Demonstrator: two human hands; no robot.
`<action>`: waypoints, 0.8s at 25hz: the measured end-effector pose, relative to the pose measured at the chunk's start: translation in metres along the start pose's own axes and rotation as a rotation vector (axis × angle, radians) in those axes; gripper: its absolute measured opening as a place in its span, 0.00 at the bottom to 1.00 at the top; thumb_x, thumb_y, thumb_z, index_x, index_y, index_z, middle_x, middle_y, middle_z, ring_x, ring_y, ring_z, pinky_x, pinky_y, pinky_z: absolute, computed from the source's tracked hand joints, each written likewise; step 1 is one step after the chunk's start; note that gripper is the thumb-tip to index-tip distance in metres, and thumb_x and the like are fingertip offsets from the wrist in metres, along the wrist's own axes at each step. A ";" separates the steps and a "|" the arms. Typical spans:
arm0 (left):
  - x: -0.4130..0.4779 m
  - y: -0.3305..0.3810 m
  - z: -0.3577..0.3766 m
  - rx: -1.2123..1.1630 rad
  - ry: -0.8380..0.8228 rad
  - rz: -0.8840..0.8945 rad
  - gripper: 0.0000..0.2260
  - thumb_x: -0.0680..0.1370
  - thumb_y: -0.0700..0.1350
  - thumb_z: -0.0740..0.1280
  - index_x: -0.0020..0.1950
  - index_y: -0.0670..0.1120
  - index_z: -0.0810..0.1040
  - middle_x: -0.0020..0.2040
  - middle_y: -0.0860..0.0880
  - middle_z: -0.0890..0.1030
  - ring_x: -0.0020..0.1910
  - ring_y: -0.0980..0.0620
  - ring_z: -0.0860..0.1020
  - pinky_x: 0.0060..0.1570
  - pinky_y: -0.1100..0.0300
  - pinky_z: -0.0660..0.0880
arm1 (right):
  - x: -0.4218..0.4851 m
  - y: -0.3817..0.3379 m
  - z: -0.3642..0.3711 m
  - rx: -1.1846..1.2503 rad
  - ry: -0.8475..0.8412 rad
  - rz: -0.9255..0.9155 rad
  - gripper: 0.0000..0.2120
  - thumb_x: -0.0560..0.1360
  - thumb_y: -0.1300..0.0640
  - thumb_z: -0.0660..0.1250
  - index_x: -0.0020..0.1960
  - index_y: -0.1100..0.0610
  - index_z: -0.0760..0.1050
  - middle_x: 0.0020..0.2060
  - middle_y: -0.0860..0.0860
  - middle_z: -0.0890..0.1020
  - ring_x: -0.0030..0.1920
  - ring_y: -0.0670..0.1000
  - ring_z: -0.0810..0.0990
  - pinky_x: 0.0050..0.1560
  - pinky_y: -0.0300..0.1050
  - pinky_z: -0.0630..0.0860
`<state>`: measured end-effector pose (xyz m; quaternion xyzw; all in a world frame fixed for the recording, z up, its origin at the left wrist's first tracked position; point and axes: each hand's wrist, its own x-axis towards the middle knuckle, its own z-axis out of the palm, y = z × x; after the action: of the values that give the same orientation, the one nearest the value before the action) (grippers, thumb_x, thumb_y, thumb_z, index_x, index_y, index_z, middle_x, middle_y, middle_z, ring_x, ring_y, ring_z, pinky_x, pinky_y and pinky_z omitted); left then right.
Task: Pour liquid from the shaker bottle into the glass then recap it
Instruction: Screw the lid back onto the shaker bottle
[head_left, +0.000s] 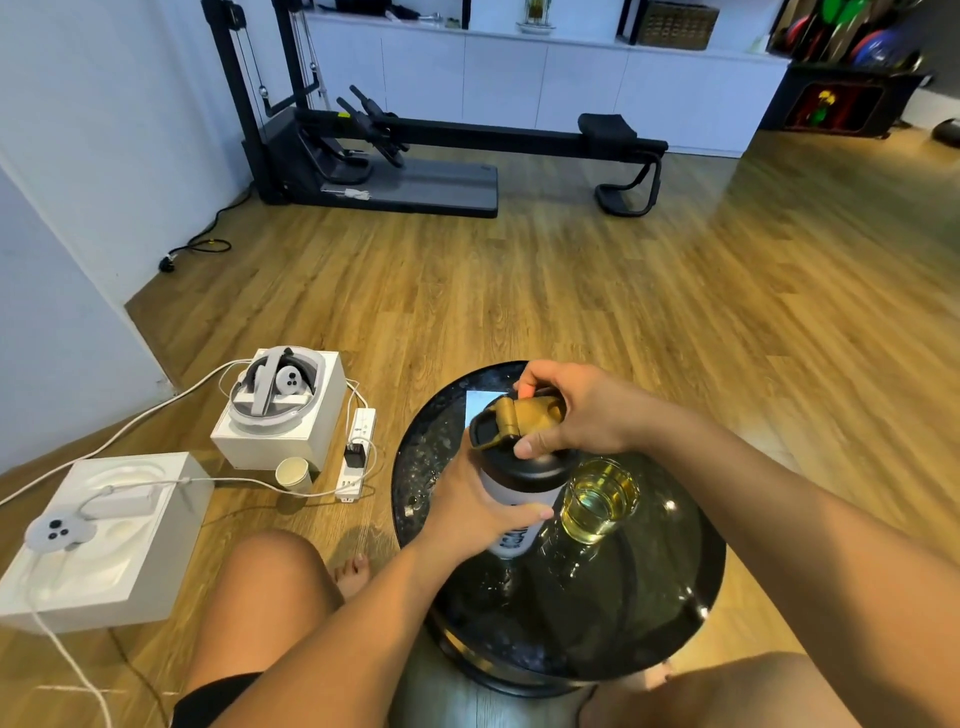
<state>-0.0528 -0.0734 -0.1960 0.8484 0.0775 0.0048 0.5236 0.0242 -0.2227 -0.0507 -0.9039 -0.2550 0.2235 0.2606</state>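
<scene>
We have the shaker bottle (511, 512) standing upright on the round black side table (675, 613), its long axis vertical, and everything else we place from it. Our left hand (475, 512) wraps the white body from the left, fingers closed around it just under the black lid (524, 462). Our right hand (566, 410) sits directly on top, curled over the gold flip cap (524, 415), which appears hinged up off the spout, thumb pressing at the lid's near edge. So the cap lies straight under the right hand, the nearer one, and we judge that closing it calls for a press down along the bottle's axis while the left hand steadies. Just right of the bottle, almost touching its lid in this view, stands the glass (600, 501), already holding yellow liquid, so pouring looks done. Well left of the bottle, on the wooden floor, lie a paper cup (293, 474) and a white power strip (356, 454).
</scene>
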 end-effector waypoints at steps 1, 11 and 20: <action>0.000 0.002 -0.001 0.009 0.000 0.006 0.40 0.57 0.57 0.84 0.65 0.57 0.69 0.56 0.60 0.78 0.58 0.56 0.79 0.60 0.53 0.77 | -0.003 -0.001 0.005 -0.012 0.057 0.023 0.24 0.63 0.43 0.79 0.50 0.48 0.70 0.45 0.51 0.81 0.40 0.50 0.78 0.40 0.49 0.78; -0.001 -0.005 -0.001 -0.093 0.011 0.042 0.40 0.56 0.54 0.84 0.63 0.62 0.68 0.58 0.57 0.81 0.58 0.56 0.80 0.59 0.50 0.79 | -0.017 0.008 0.030 0.132 0.226 0.051 0.24 0.67 0.45 0.77 0.53 0.53 0.69 0.47 0.52 0.81 0.43 0.50 0.78 0.44 0.50 0.78; -0.007 -0.002 0.007 -0.097 0.056 0.049 0.42 0.58 0.54 0.85 0.64 0.63 0.64 0.59 0.57 0.79 0.60 0.54 0.79 0.61 0.49 0.78 | -0.018 -0.009 0.056 -0.061 0.481 0.235 0.32 0.65 0.34 0.72 0.56 0.54 0.68 0.54 0.50 0.79 0.53 0.54 0.78 0.45 0.47 0.73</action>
<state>-0.0596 -0.0794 -0.2001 0.8232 0.0712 0.0449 0.5614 -0.0227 -0.2066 -0.0831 -0.9618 -0.0856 0.0235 0.2588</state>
